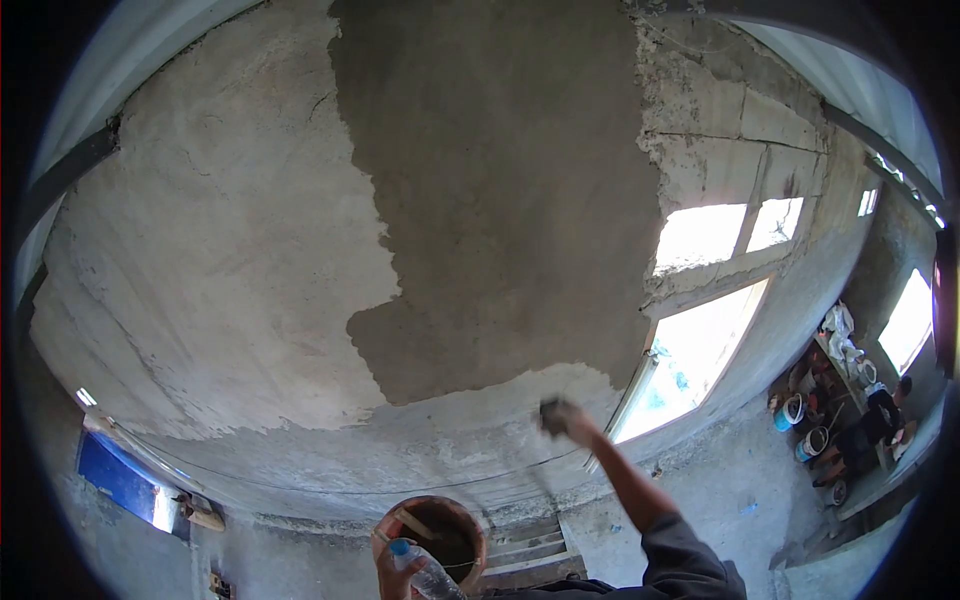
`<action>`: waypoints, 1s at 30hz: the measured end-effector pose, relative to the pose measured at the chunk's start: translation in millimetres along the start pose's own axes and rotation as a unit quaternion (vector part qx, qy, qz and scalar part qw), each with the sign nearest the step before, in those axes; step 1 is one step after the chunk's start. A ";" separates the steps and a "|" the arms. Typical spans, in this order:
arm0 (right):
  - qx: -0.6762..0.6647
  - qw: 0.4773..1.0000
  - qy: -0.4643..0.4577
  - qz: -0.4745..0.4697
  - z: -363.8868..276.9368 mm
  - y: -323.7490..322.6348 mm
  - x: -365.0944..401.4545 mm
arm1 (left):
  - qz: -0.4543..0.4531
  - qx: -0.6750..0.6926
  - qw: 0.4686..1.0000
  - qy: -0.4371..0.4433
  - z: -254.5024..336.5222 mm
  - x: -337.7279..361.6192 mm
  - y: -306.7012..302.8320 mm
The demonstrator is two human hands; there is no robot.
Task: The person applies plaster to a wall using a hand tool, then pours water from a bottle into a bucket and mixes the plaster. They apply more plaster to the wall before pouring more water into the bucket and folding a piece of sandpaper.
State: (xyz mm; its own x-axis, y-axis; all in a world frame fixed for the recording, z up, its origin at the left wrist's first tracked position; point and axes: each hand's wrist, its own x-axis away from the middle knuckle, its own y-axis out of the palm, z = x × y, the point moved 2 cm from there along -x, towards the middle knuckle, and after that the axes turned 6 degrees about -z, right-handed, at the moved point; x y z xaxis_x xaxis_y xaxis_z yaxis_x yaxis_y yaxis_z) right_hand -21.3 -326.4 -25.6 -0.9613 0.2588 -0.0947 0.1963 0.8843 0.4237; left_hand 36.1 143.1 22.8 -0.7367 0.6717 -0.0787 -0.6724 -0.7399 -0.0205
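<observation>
My left hand (392, 578) is closed around a clear plastic bottle (434, 578) with a blue cap, held at the near side of a reddish-brown bucket (481, 545). A pale stick-like piece (412, 521) lies across the inside of the bucket, above dark contents. My right hand (575, 424) is stretched forward and blurred by motion. At its fingers is a small dark grey lump (550, 415), too smeared to name. Ahead, a darker, damp-looking patch of plaster (505, 200) covers the middle of the wall; the right hand is below its lower edge.
Lighter plaster (230, 230) lies left of the dark patch. To the right are a bright doorway (690, 360) and window openings (700, 238). Boards (525, 548) lie on the floor beyond the bucket. Paint buckets (790, 412) and a cluttered bench stand far right.
</observation>
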 end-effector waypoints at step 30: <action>0.667 0.500 -0.470 0.288 -351.4 44.8 -176.0 | 0.264 0.059 0.951 -0.152 39.1 66.3 -24.9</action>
State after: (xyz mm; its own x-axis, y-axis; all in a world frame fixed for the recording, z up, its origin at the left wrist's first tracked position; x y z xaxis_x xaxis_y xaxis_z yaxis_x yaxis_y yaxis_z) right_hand 88.8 -468.9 326.6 -0.2771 0.1334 -0.9515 0.9463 -0.1338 -0.2943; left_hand 1.1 207.5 57.0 -0.9484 0.2005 0.2457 -0.1931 -0.9797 0.0541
